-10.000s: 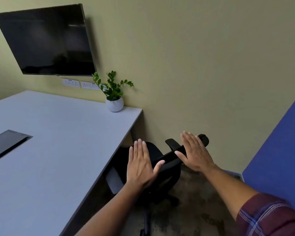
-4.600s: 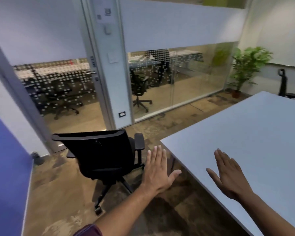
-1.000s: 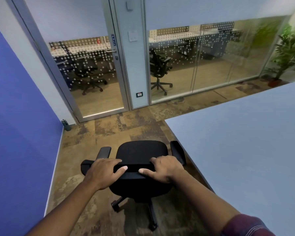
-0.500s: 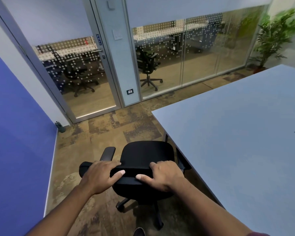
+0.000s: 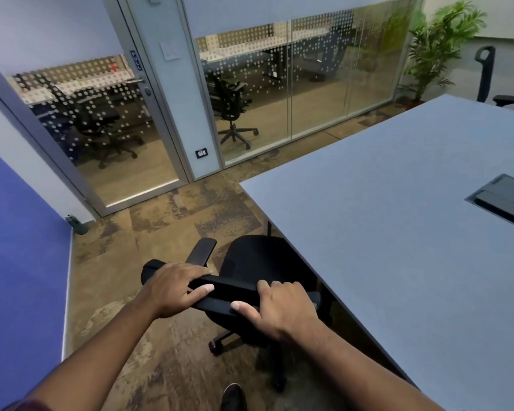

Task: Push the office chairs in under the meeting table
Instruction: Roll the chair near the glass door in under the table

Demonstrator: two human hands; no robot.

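Note:
A black office chair (image 5: pixel 255 262) stands at the near left corner of the grey meeting table (image 5: pixel 398 221), its seat partly under the table edge. My left hand (image 5: pixel 172 289) grips the left end of the chair's backrest top. My right hand (image 5: pixel 282 307) grips the right end of the same bar. The chair's left armrest (image 5: pixel 201 251) shows clear of the table; its right armrest is hidden beneath the tabletop. Another black chair (image 5: pixel 493 81) stands at the table's far side.
A blue wall panel (image 5: pixel 18 262) runs close on the left. A glass door and glass wall (image 5: pixel 279 93) close off the room ahead, with more chairs behind them. A potted plant (image 5: pixel 436 51) stands in the far right corner. A dark cable hatch (image 5: pixel 505 200) is set into the tabletop.
With both hands on its backrest, the chair has rolled to the right, so its seat and right armrest now sit under the table edge. My view has swung right.

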